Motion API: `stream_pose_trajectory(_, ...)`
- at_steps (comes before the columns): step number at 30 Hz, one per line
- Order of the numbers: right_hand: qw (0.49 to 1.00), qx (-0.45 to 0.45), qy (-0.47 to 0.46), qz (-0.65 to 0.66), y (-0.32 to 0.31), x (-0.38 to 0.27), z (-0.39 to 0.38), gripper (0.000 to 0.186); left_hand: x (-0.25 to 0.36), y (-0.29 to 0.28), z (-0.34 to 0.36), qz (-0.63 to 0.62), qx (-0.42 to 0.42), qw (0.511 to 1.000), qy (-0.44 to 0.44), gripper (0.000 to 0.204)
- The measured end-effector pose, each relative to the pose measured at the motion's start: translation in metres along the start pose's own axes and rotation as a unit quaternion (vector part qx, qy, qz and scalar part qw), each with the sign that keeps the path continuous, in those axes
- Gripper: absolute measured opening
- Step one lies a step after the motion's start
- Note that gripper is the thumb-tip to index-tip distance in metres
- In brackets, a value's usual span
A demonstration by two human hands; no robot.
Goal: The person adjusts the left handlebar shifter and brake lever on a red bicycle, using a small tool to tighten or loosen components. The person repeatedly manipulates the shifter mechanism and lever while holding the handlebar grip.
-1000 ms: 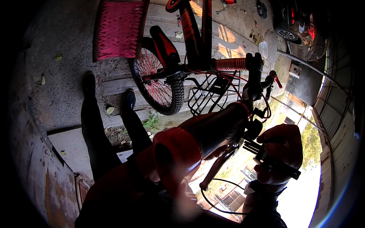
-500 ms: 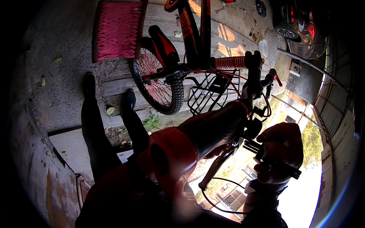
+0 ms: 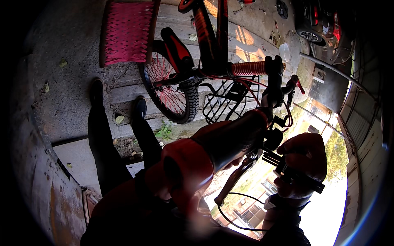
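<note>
A black bicycle handlebar grip (image 3: 230,141) with a red, hollow-looking end (image 3: 191,162) runs away from me through the middle. My left hand (image 3: 158,180), dark and partly hidden, is closed around it near that end, with fingers showing beneath. A brake lever (image 3: 230,182) hangs below the grip. To the right, my right hand (image 3: 305,158) is closed on a black folding multi-tool (image 3: 301,178). Several slim prongs of the tool point toward the dark clamp (image 3: 273,139) by the stem; whether they touch it is hard to tell in the shadow.
Beyond are the bicycle's wheel (image 3: 170,90) with red spokes, a black wire rack (image 3: 230,96) and the orange-striped frame (image 3: 205,37). A pink woven seat (image 3: 127,33) stands at the upper left. A parked car (image 3: 324,28) and a white tub (image 3: 284,52) are farther off.
My left hand and the red grip end have shifted very slightly. My right hand and the multi-tool stay almost where they were.
</note>
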State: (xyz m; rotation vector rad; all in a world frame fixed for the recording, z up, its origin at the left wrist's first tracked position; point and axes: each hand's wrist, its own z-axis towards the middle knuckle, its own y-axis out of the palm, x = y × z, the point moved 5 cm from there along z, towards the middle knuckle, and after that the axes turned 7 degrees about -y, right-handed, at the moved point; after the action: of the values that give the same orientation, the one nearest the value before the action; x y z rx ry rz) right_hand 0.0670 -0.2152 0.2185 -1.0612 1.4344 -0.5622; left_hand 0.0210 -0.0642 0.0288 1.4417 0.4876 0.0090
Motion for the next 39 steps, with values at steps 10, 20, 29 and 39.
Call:
stream_pose_trajectory(10, 1.0, -0.009, -0.011, 0.013, 0.001, 0.0, 0.0, 0.042, 0.0, 0.0, 0.002, 0.01, 0.011, 1.0, 0.008, 0.076)
stream_pose_trajectory(20, 1.0, -0.002, -0.009, 0.003, 0.002, -0.002, 0.0, 0.041, -0.005, -0.004, 0.015, -0.016, 0.007, 1.0, 0.018, 0.074)
stream_pose_trajectory(29, 1.0, -0.012, -0.011, -0.014, -0.002, -0.009, 0.001, 0.043, -0.01, 0.0, 0.029, -0.123, 0.085, 0.989, -0.021, 0.066)
stream_pose_trajectory(39, 0.995, 0.075, 0.063, 0.008, 0.003, -0.003, -0.003, 0.038, -0.025, -0.009, 0.057, -0.117, 0.056, 0.991, -0.041, 0.052)
